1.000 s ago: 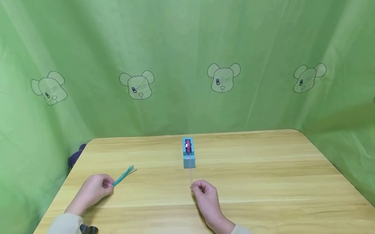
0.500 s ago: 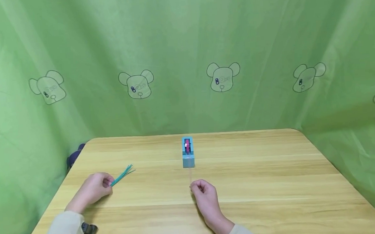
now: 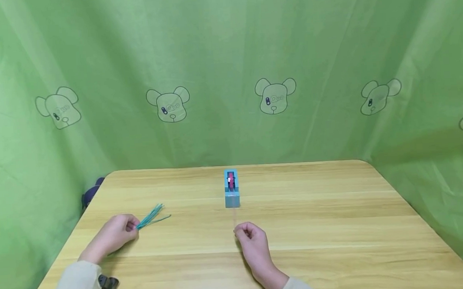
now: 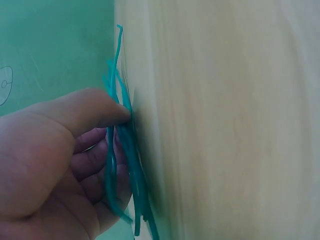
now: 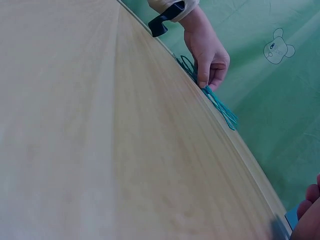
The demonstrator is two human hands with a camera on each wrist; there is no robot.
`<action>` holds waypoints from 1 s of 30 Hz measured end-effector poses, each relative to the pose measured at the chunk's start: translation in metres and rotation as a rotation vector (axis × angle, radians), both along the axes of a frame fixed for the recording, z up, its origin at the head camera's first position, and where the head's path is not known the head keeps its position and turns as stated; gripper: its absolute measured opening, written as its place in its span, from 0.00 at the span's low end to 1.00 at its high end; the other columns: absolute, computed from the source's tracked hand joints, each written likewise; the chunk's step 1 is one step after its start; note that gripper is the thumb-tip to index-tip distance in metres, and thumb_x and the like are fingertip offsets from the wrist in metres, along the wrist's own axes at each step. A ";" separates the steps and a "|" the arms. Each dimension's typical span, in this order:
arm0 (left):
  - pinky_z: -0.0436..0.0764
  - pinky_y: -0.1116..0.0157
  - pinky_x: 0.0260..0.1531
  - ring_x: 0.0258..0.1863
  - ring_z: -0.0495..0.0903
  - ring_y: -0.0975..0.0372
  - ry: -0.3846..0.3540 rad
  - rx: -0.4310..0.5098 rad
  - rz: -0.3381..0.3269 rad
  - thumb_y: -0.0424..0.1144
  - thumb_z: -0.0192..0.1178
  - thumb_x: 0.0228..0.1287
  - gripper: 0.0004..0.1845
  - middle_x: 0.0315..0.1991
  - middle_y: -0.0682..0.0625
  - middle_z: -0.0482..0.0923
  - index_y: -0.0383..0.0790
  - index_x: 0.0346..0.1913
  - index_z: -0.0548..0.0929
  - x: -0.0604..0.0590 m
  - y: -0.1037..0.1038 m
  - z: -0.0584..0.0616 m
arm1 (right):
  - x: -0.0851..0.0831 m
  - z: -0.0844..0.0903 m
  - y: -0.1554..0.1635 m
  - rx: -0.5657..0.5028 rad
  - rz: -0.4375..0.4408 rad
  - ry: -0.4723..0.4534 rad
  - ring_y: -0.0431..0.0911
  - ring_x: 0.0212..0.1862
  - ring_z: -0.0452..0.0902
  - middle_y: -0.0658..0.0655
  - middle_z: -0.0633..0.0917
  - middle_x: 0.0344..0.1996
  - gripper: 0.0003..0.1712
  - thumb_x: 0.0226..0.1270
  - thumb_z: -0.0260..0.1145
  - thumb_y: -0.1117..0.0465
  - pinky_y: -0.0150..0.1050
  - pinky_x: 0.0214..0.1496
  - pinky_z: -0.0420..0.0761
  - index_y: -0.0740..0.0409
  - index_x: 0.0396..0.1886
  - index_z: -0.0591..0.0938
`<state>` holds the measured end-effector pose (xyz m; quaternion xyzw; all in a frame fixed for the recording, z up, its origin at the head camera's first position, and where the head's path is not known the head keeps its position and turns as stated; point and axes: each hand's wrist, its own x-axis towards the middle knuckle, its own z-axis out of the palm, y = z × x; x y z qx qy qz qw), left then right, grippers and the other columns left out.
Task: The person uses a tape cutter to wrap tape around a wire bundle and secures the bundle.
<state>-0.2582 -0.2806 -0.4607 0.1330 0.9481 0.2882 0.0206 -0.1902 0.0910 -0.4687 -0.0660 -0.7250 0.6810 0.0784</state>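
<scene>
On the left side of the table, my left hand [image 3: 115,235] pinches a bundle of thin teal strands [image 3: 151,216], which look like twist ties or wires. In the left wrist view the strands [image 4: 132,165] run between thumb and fingers, their ends sticking out on both sides. At the middle, my right hand [image 3: 255,249] pinches the end of a clear tape strip [image 3: 234,217]. That strip stretches from a blue tape dispenser [image 3: 232,200] holding a pink-cored roll. Only part of the right hand [image 5: 309,215] shows at the corner of the right wrist view.
The wooden table [image 3: 340,226] reaches back to a green curtain [image 3: 217,39] printed with bear heads. Something purple [image 3: 91,193] is at the table's far left edge. A black wrist camera [image 3: 109,285] sits at the left sleeve.
The teal strands have fanned apart in my left hand, with one strand now pointing off to the right. The right hand and the tape strip stay nearly still.
</scene>
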 end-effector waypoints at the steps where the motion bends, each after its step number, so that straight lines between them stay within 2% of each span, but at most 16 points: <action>1: 0.80 0.56 0.41 0.34 0.78 0.61 0.008 -0.009 -0.004 0.29 0.64 0.54 0.09 0.32 0.51 0.80 0.32 0.39 0.83 0.000 0.000 0.000 | 0.000 -0.001 0.000 -0.002 0.001 0.003 0.43 0.32 0.71 0.56 0.79 0.26 0.06 0.64 0.61 0.73 0.31 0.35 0.74 0.74 0.36 0.82; 5: 0.81 0.57 0.39 0.32 0.79 0.61 0.046 -0.033 -0.025 0.27 0.63 0.54 0.08 0.31 0.52 0.81 0.32 0.38 0.84 -0.002 0.001 0.001 | -0.007 -0.016 0.002 0.008 0.000 -0.005 0.43 0.32 0.71 0.55 0.79 0.27 0.06 0.65 0.61 0.72 0.31 0.35 0.74 0.73 0.36 0.82; 10: 0.81 0.59 0.38 0.32 0.79 0.62 0.056 -0.030 -0.023 0.27 0.64 0.54 0.07 0.31 0.53 0.81 0.33 0.37 0.85 -0.004 0.001 0.001 | -0.008 -0.015 0.002 0.009 -0.007 -0.004 0.43 0.32 0.71 0.58 0.80 0.27 0.06 0.65 0.61 0.72 0.31 0.36 0.74 0.73 0.36 0.82; 17: 0.81 0.60 0.39 0.34 0.79 0.60 0.005 0.033 -0.044 0.28 0.64 0.56 0.09 0.34 0.51 0.81 0.29 0.41 0.83 -0.004 -0.004 0.000 | -0.009 -0.016 0.002 -0.002 -0.002 -0.012 0.43 0.33 0.71 0.55 0.80 0.27 0.06 0.65 0.61 0.71 0.32 0.36 0.74 0.72 0.37 0.83; 21: 0.80 0.60 0.40 0.37 0.79 0.59 0.000 0.070 -0.041 0.28 0.63 0.60 0.09 0.36 0.49 0.81 0.28 0.43 0.82 -0.003 -0.006 0.002 | -0.009 -0.018 0.002 0.008 0.002 0.000 0.43 0.33 0.71 0.55 0.80 0.27 0.06 0.65 0.61 0.71 0.32 0.36 0.75 0.71 0.37 0.83; 27: 0.79 0.58 0.43 0.37 0.80 0.59 0.006 0.105 -0.038 0.28 0.61 0.63 0.08 0.38 0.48 0.82 0.30 0.45 0.83 -0.002 -0.005 0.008 | -0.009 -0.017 0.002 0.021 -0.004 -0.002 0.43 0.33 0.71 0.59 0.81 0.28 0.06 0.65 0.61 0.72 0.32 0.35 0.74 0.73 0.36 0.82; 30: 0.80 0.53 0.46 0.38 0.82 0.56 0.005 0.103 -0.044 0.28 0.62 0.63 0.10 0.39 0.44 0.83 0.28 0.46 0.84 -0.001 -0.007 0.008 | -0.009 -0.016 0.002 0.018 -0.008 -0.012 0.44 0.33 0.71 0.59 0.81 0.28 0.06 0.65 0.61 0.72 0.31 0.36 0.74 0.73 0.36 0.82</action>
